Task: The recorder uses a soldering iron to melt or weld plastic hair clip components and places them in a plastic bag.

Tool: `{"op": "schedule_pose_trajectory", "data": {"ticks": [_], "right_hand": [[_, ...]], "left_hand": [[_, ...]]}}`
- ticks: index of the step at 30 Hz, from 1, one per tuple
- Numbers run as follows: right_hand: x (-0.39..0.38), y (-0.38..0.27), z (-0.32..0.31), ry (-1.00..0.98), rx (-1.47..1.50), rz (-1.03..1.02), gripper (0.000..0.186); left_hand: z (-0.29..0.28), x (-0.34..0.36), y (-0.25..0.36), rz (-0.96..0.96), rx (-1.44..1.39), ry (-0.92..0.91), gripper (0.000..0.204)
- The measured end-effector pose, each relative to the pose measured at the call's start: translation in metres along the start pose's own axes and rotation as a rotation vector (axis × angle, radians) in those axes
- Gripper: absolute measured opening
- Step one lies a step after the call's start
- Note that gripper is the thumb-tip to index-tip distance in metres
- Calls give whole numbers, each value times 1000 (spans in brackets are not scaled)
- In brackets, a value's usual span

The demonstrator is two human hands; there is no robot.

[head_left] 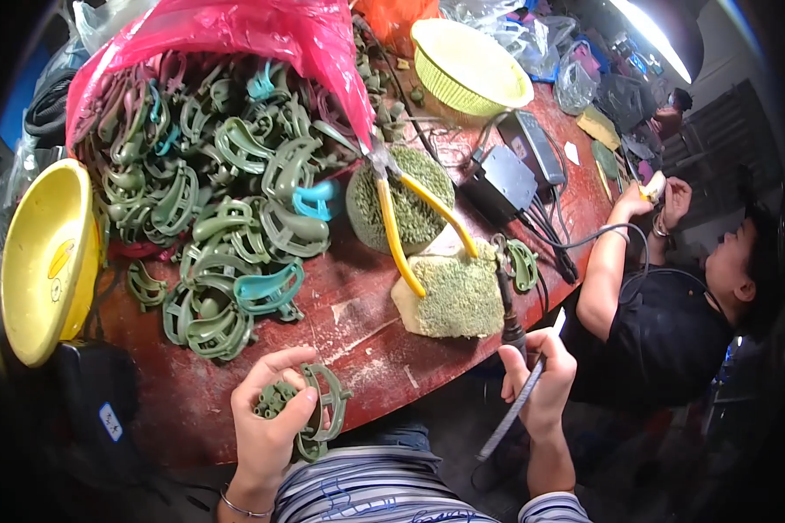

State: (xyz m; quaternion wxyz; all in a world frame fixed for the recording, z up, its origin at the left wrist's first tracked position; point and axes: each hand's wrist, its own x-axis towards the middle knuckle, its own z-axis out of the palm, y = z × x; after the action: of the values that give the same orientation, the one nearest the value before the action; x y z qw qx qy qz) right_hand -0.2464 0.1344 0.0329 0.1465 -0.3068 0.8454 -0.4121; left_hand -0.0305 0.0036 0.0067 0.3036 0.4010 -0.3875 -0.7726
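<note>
In my left hand (pixel 270 423) are a dark green curved plastic frame (pixel 330 392) and several small green tubular pieces (pixel 275 400) cupped in the palm. My right hand (pixel 545 388) is closed around a slim grey-handled craft knife (pixel 515 418), its pale blade pointing up. By that hand's fingers is a dark rod-shaped tool (pixel 513 327), perhaps a soldering iron; I cannot tell how firmly it is gripped. Just beyond lies a yellowish block (pixel 453 296) coated with green crumbs. Yellow-handled pliers (pixel 419 213) lie across the block and a round container (pixel 355 213) of small green pieces.
A pink plastic bag (pixel 235 30) spills a heap of green and teal curved parts (pixel 227 218) over the red table (pixel 349 349). Basins stand at left, yellow (pixel 48 261), and back, pale yellow (pixel 471 74). Black power boxes (pixel 506 179) trail cables. A co-worker (pixel 672 322) sits at right.
</note>
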Motion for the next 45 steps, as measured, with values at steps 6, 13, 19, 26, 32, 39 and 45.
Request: {"op": "schedule_pose_trajectory", "data": {"ticks": [6,13,19,26,32,39,45], "right_hand": [[-14,19,-5,-4,-239,-133,24],[-19,15,5,-69,-128,-108,25],[-29,24,35,-372,-301,-609,45],[-21,18,49,-447,-386,-720,46],[-15,17,50,-481,-351,-725,46],[-11,16,47,-517,-347,-709,47],[-10,16,47,-524,-366,-712,46]], "left_hand": [[1,-6,-10,45,201,1,32],[-1,-4,-6,140,379,-15,38],[1,3,2,18,335,-88,38],[-7,4,0,38,407,-80,42],[-13,8,-6,105,430,-125,45],[-11,9,-6,124,421,-150,47],[-10,11,-4,119,435,-154,48]]}}
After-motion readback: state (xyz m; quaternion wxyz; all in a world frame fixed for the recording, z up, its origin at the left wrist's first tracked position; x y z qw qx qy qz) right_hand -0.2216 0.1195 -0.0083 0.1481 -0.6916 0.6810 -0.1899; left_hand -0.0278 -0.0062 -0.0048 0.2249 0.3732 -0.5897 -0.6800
